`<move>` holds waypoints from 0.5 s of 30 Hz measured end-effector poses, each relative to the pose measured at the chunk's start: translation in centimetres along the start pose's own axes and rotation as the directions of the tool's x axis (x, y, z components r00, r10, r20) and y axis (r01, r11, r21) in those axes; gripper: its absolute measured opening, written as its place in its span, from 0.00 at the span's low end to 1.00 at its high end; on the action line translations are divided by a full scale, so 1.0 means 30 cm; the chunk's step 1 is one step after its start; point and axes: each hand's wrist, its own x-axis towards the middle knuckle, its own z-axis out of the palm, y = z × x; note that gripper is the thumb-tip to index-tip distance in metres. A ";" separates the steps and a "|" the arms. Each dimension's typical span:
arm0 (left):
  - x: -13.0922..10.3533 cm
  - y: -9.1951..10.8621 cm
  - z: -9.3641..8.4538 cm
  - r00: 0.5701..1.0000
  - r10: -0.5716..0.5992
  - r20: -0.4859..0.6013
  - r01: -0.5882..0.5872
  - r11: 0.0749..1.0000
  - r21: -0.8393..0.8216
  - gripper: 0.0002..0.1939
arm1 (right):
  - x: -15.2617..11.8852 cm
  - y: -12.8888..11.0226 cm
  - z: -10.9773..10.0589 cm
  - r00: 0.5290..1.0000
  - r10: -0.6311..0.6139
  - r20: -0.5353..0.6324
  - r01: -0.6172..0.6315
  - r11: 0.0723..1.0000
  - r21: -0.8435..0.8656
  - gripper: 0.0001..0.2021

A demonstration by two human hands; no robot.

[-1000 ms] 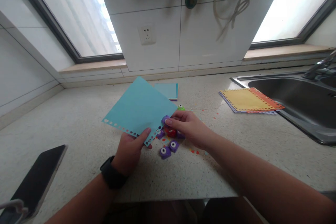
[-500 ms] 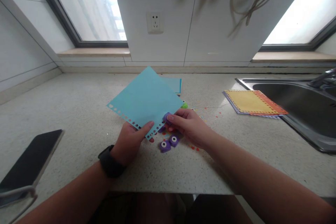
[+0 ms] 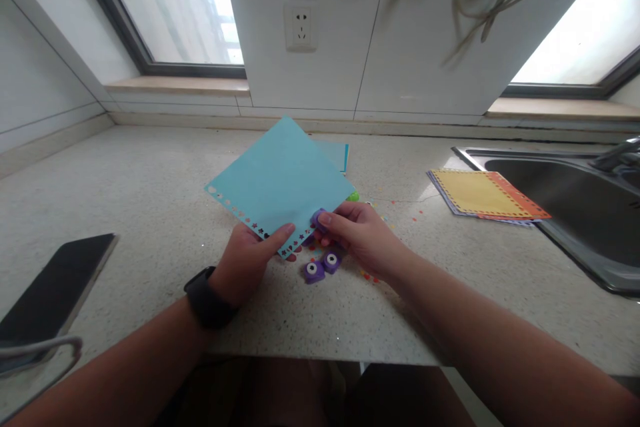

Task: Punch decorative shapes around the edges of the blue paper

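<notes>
A light blue sheet of paper (image 3: 283, 177) is tilted above the counter, its near edges lined with small punched shapes. My left hand (image 3: 250, 253) grips its near corner, thumb on top and fingers underneath. At the sheet's right edge, my right hand (image 3: 365, 237) is closed on a purple craft punch (image 3: 319, 219), which sits over the paper's border. Two more purple punches with white tops, a left one (image 3: 314, 271) and a right one (image 3: 332, 260), lie just below. Part of a green punch (image 3: 354, 197) shows behind the sheet.
Punched paper bits (image 3: 369, 276) are scattered on the speckled counter (image 3: 165, 167). Yellow and orange punched sheets (image 3: 475, 193) lie beside the steel sink (image 3: 575, 193). More blue paper (image 3: 334, 153) lies behind. A dark flat device (image 3: 55, 287) with a cable (image 3: 65, 343) is at left.
The view has shifted slightly. My right hand and the purple punch have moved a little along the sheet's right edge, away from the near corner. Both hands keep their holds.
</notes>
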 end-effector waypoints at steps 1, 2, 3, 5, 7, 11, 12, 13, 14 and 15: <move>0.000 0.001 -0.001 1.000 0.002 -0.006 -0.002 1.000 0.011 0.13 | 0.000 0.001 0.000 1.000 0.003 -0.003 -0.003 1.000 -0.011 0.17; -0.001 0.001 -0.001 1.000 0.000 -0.009 0.000 1.000 0.021 0.13 | -0.001 0.001 -0.001 1.000 0.009 -0.008 -0.009 1.000 -0.023 0.17; 0.000 0.001 -0.002 1.000 -0.001 -0.009 0.001 1.000 0.026 0.13 | -0.001 0.002 -0.001 1.000 0.017 -0.014 -0.017 0.999 -0.034 0.18; 0.000 0.001 -0.003 1.000 0.000 0.003 0.000 1.000 0.021 0.14 | -0.003 0.002 0.001 1.000 0.027 -0.016 -0.028 0.999 -0.047 0.18; 0.001 -0.001 -0.004 1.000 0.014 0.020 -0.015 1.000 0.015 0.15 | -0.004 0.001 0.003 1.000 0.026 -0.012 -0.027 0.999 -0.037 0.18; 0.001 0.001 -0.005 0.998 0.057 0.027 -0.058 0.997 0.047 0.15 | -0.006 -0.004 0.008 1.000 0.022 -0.018 -0.022 1.000 -0.013 0.17; 0.001 0.002 -0.005 0.998 0.064 0.025 -0.065 0.996 0.059 0.15 | -0.007 -0.005 0.009 1.000 0.021 -0.018 -0.022 1.000 -0.012 0.16; 0.001 0.005 -0.004 0.998 0.067 0.022 -0.069 0.995 0.070 0.15 | -0.007 -0.006 0.010 1.000 0.021 -0.018 -0.021 1.000 -0.012 0.16; 0.001 0.007 -0.003 0.997 0.069 0.019 -0.070 0.994 0.078 0.15 | -0.008 -0.007 0.011 1.000 0.020 -0.016 -0.020 1.000 -0.013 0.16; 0.001 0.008 -0.002 0.998 0.069 0.015 -0.070 0.994 0.083 0.15 | -0.008 -0.007 0.011 1.000 0.019 -0.015 -0.019 1.000 -0.013 0.16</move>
